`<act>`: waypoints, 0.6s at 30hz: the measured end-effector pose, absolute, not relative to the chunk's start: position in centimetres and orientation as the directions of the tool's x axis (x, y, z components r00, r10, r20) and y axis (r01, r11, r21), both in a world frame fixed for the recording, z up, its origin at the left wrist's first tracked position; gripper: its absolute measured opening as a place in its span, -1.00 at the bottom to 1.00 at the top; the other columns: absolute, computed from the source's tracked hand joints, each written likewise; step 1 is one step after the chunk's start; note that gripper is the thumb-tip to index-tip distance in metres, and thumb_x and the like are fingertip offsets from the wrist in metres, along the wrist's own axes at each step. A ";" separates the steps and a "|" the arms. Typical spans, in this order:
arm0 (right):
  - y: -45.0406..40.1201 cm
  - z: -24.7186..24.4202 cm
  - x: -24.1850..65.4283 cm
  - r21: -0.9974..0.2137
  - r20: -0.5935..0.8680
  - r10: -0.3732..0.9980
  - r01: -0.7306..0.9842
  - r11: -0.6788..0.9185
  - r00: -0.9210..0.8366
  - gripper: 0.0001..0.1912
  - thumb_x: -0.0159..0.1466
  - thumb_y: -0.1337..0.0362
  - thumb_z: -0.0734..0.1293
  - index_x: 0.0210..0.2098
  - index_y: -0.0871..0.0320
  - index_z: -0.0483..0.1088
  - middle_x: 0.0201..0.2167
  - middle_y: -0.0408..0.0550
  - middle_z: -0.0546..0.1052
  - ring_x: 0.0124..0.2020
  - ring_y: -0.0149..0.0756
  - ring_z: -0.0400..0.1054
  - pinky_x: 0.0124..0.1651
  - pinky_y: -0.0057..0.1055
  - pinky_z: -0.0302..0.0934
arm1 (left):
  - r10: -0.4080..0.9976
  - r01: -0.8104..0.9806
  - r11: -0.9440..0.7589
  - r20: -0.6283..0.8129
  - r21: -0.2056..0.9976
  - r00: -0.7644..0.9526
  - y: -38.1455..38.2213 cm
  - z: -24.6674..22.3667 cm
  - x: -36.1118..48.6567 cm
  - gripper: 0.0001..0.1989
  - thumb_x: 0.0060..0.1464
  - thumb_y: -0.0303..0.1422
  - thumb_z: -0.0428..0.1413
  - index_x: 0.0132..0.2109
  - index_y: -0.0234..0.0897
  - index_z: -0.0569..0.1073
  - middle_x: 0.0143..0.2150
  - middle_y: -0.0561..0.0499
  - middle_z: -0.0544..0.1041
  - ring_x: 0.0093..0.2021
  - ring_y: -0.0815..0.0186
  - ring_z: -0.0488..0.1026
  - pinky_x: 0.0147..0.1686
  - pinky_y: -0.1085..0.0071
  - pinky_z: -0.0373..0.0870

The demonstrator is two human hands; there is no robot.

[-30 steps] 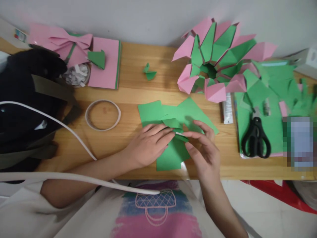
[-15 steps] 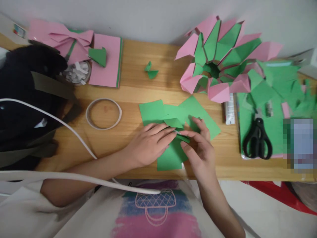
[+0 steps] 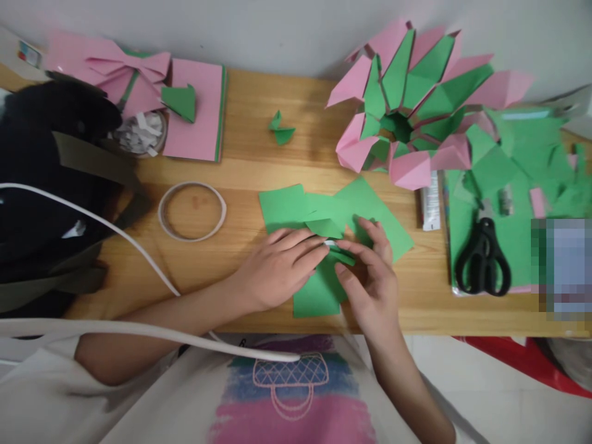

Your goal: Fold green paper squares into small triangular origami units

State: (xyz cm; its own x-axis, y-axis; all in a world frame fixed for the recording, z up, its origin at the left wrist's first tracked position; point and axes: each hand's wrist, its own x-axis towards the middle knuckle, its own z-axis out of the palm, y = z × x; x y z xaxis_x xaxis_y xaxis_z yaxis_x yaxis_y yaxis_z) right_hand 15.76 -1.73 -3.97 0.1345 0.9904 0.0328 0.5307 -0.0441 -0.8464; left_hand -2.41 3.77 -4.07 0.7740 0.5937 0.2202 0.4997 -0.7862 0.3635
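Note:
My left hand (image 3: 285, 265) lies over a folded piece of green paper (image 3: 324, 228), its fingers extended and close together, pinning it down; the thumb is hidden. One flap of the piece stands up beyond those fingers. A small white strip (image 3: 330, 243) shows in the fold at the left fingertips. From the right, my right hand (image 3: 372, 271) reaches in with its index fingertip at the strip and its thumb apart, lower down. Beneath both hands are several overlapping sheets of green paper (image 3: 317, 299) on the wooden table (image 3: 250, 172).
Left of the hands lies a tape roll (image 3: 192, 237). Behind stand a pink-and-green paper construction (image 3: 430, 92) and a small green paper piece (image 3: 282, 134). Black scissors (image 3: 483, 262) rest on green sheets at the right. A white cable (image 3: 115, 228) crosses a black bag (image 3: 37, 160) at the left.
Both hands keep nearly the same place. My right hand has shifted very slightly left, and the white strip shows a little more. The view has moved slightly.

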 end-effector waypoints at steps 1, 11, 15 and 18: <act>-1.8 -4.0 15.8 -0.839 0.044 0.990 0.543 -0.035 0.132 -0.77 0.23 0.32 0.32 -0.11 0.08 0.48 0.27 0.10 0.29 0.42 0.02 -0.04 0.38 0.26 -0.16 | 0.594 0.500 -0.786 0.220 0.362 0.774 3.8 -4.1 -2.4 -0.71 0.33 -0.41 -0.08 0.06 -0.39 0.44 0.01 -0.12 0.60 0.06 0.17 0.43 0.01 0.24 0.30; -2.0 -4.1 15.7 -0.819 0.084 0.990 0.574 0.004 0.113 -0.73 0.23 0.34 0.31 -0.07 0.09 0.46 0.25 0.11 0.32 0.40 0.02 0.01 0.36 0.24 -0.10 | 0.590 0.503 -0.794 0.235 0.341 0.772 3.8 -4.0 -2.5 -0.73 0.33 -0.42 -0.08 0.04 -0.40 0.45 -0.03 -0.11 0.61 0.03 0.17 0.45 -0.01 0.25 0.29; -2.0 -3.9 15.8 -0.824 0.068 0.992 0.566 -0.003 0.106 -0.73 0.22 0.34 0.32 -0.07 0.11 0.47 0.25 0.12 0.32 0.40 0.03 0.00 0.37 0.21 -0.10 | 0.587 0.502 -0.796 0.229 0.338 0.777 3.8 -4.0 -2.4 -0.73 0.32 -0.42 -0.07 0.05 -0.40 0.44 -0.02 -0.11 0.61 0.03 0.17 0.45 -0.01 0.25 0.30; -2.0 -3.9 15.8 -0.828 0.058 0.993 0.561 -0.007 0.099 -0.72 0.22 0.34 0.33 -0.07 0.13 0.47 0.25 0.14 0.32 0.40 0.02 0.00 0.38 0.20 -0.12 | 0.583 0.503 -0.800 0.224 0.328 0.781 3.8 -3.9 -2.4 -0.73 0.32 -0.42 -0.06 0.05 -0.40 0.44 -0.02 -0.10 0.61 0.03 0.17 0.45 -0.01 0.25 0.31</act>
